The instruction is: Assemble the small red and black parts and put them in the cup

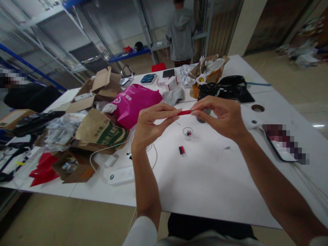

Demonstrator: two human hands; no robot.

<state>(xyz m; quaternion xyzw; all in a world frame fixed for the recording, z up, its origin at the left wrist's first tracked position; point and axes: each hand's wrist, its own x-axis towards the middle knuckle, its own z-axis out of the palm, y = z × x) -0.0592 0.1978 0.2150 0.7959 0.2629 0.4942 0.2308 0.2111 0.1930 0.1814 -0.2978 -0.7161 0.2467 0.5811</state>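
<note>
Above the white table [200,181], a slim red piece [184,112] lies level between my two hands. My left hand [155,124] pinches its left end between thumb and fingers. Its right end, where something greyish shows, is in the fingertips of my right hand [224,118]. Below them stands a small clear cup [188,137] with a few dark and reddish bits inside. Nearer me lies a small black piece [180,150] beside a small red piece [182,150]. A tiny metallic bit [227,148] rests to the right.
On the left are a pink bag [138,102], cardboard boxes [106,82], a brown paper bag [98,128] and a white power strip [121,176] with cables. A phone [282,145] and a tape roll [257,108] lie right. A person [180,34] stands behind the table.
</note>
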